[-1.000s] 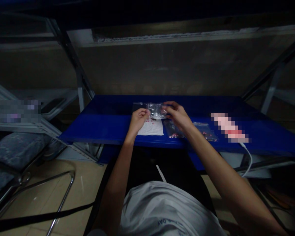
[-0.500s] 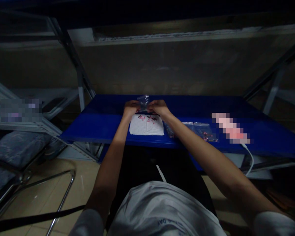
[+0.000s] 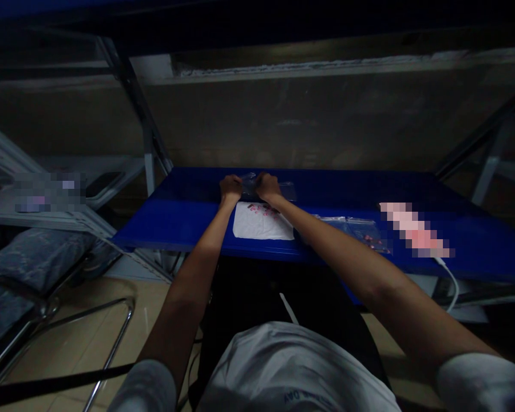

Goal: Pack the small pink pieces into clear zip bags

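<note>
Over the far part of the blue table, a clear plastic bag point(image 3: 248, 184) stretches between my two hands. My left hand point(image 3: 230, 187) is closed on its left edge. My right hand point(image 3: 268, 186) is closed at the bag's other side, its fingertips hidden behind the knuckles. More clear plastic point(image 3: 289, 191) shows to the right of that hand; whether it is the same bag I cannot tell. Just below my hands lies a white tissue point(image 3: 262, 228). Small pink pieces point(image 3: 264, 210) and some dark ones rest along its upper part, partly covered by my right wrist.
Right of the tissue, clear zip bags point(image 3: 363, 229) with small pink and dark pieces lie partly under my right forearm. A blurred-out pink object point(image 3: 414, 229) with a white cable point(image 3: 452, 280) sits farther right. Metal frame posts flank the blue table point(image 3: 154, 220); a metal-framed chair point(image 3: 111, 337) stands at left.
My right hand has turned, knuckles now upward, and the bag sits lower and flatter between my hands. Clear plastic now shows to the right of my right hand. The view has shifted slightly.
</note>
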{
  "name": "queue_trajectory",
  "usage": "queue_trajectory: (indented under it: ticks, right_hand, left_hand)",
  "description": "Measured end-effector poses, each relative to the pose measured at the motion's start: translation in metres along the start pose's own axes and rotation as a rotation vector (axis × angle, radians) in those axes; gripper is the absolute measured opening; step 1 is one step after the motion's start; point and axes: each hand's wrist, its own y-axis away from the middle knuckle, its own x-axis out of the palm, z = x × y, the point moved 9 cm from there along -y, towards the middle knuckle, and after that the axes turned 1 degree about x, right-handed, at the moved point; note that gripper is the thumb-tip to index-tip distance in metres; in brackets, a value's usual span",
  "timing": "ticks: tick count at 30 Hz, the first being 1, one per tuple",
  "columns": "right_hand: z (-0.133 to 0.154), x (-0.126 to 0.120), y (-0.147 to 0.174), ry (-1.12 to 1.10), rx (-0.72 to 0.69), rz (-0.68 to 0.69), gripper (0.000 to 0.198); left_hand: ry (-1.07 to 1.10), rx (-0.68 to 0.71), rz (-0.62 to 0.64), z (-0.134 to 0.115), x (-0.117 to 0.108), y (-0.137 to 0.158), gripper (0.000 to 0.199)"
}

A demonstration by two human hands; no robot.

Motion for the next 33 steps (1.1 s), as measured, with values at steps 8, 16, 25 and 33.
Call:
queue_trajectory:
  ticks: [8, 16, 25, 33]
  right_hand:
    - [0.009, 0.004, 0.002, 0.054, -0.114, -0.014, 0.048]
    - [0.013, -0.010, 0.011, 0.036, -0.126, 0.001, 0.037]
    - [-0.037, -0.105, 0.103, -0.540, -0.084, 0.056, 0.027]
    - [-0.135, -0.158, 0.164, -0.432, 0.115, -0.006, 0.036]
  left_hand:
    - [-0.074, 0.042, -0.011, -0.003, -0.001, 0.005, 0.023]
    - [-0.076, 0.056, -0.017, -0.009, -0.004, 0.006, 0.020]
    - [0.094, 0.442, 0.145, -0.118, 0.004, 0.108, 0.023]
    - [-0.152, 0.553, 0.460, -0.153, 0.070, 0.230, 0.030]
